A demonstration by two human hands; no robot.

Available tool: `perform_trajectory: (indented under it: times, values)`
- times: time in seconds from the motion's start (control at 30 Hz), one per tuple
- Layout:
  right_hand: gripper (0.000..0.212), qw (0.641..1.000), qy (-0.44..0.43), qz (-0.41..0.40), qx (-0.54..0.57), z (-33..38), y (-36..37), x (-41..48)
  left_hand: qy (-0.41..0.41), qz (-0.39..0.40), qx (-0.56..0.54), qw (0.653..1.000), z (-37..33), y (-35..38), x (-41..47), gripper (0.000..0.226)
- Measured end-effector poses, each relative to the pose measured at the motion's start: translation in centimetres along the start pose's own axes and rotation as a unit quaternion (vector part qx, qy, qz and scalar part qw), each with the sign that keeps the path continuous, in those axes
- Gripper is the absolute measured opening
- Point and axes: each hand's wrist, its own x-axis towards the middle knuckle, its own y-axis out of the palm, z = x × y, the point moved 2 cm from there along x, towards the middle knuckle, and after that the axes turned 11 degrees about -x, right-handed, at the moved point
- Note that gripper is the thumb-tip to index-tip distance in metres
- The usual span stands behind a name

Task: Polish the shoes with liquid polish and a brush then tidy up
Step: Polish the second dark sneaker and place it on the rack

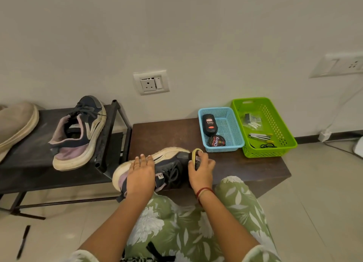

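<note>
Yellow-rimmed applicator (196, 156) between right fingers (203, 158) touches shoe (170, 164).

Word "Cherry", white slanted script, on lid of round dark tin (216, 140); tin lies in blue basket (224, 148) on surface, just beyond right hand (202, 168).

Black bottle (209, 124) in same basket, behind tin: red-and-white label, print too small to read.

Yellow-topped container (197, 155) gripped in right hand: label blurred, unreadable.

No other legible text.
</note>
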Motion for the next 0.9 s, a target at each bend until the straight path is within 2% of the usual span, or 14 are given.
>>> perform_trajectory:
  times: [0.1, 0.13, 0.23, 0.27, 0.37, 0.4, 0.47, 0.5, 0.63, 0.7, 0.77, 0.8, 0.83, 0.9]
  values:
    - [0.039, 0.989, -0.143, 0.041, 0.003, 1.4, 0.8, -1.6, 0.001, -0.002, 0.004, 1.000, -0.1, 0.1, 0.1, 0.058]
    - [0.039, 0.988, -0.149, 0.037, 0.000, 1.3, 1.0, -1.5, 0.000, -0.001, 0.006, 1.000, -0.1, 0.1, 0.0, 0.057]
    - [0.035, 1.000, 0.000, -0.012, 0.024, 0.2, 0.5, -0.1, -0.001, -0.001, 0.017, 1.000, -0.3, 0.2, -0.2, 0.058]
    - [0.036, 0.999, -0.014, -0.016, 0.026, 0.3, 0.5, -0.1, -0.004, 0.001, 0.019, 1.000, -0.3, 0.2, -0.2, 0.059]
    - [0.040, 0.988, -0.152, 0.033, 0.011, 1.1, 1.0, -1.4, -0.006, -0.002, 0.014, 1.000, -0.3, 0.4, 0.0, 0.058]
    - [0.039, 0.989, -0.143, 0.028, 0.008, 0.9, 1.2, -1.1, -0.007, -0.003, 0.009, 1.000, -0.2, 0.5, 0.0, 0.058]
    - [0.036, 1.000, -0.027, -0.011, 0.002, -0.1, 0.8, -0.2, -0.011, -0.002, 0.004, 1.000, -0.1, 0.5, 0.0, 0.058]
    - [0.035, 0.999, -0.004, -0.030, 0.014, -0.3, 0.4, 0.0, -0.013, -0.001, 0.000, 1.000, 0.0, 0.5, 0.0, 0.058]
    - [0.039, 0.982, -0.184, 0.028, -0.030, 0.7, 0.9, -2.0, -0.021, 0.005, -0.028, 0.999, 0.4, 0.6, 0.2, 0.058]
    - [0.038, 0.993, -0.114, 0.003, 0.007, 0.1, 1.1, -1.3, -0.025, 0.014, -0.038, 0.999, 0.5, 0.7, 0.4, 0.058]
    - [0.036, 0.998, 0.036, -0.040, 0.038, -0.7, 0.6, -0.2, -0.027, 0.015, -0.044, 0.999, 0.4, 0.7, 0.5, 0.059]
    - [0.037, 0.997, 0.053, -0.045, 0.040, -0.6, 0.5, -0.2, -0.028, 0.017, -0.050, 0.998, 0.4, 0.8, 0.5, 0.059]
    - [0.038, 0.998, 0.023, -0.037, 0.040, -0.3, 0.6, -0.5, -0.029, 0.017, -0.054, 0.998, 0.3, 0.8, 0.5, 0.058]
    - [0.040, 0.987, -0.156, 0.004, -0.025, 1.1, 1.4, -2.0, -0.030, 0.012, -0.059, 0.998, 0.5, 0.9, 0.6, 0.057]
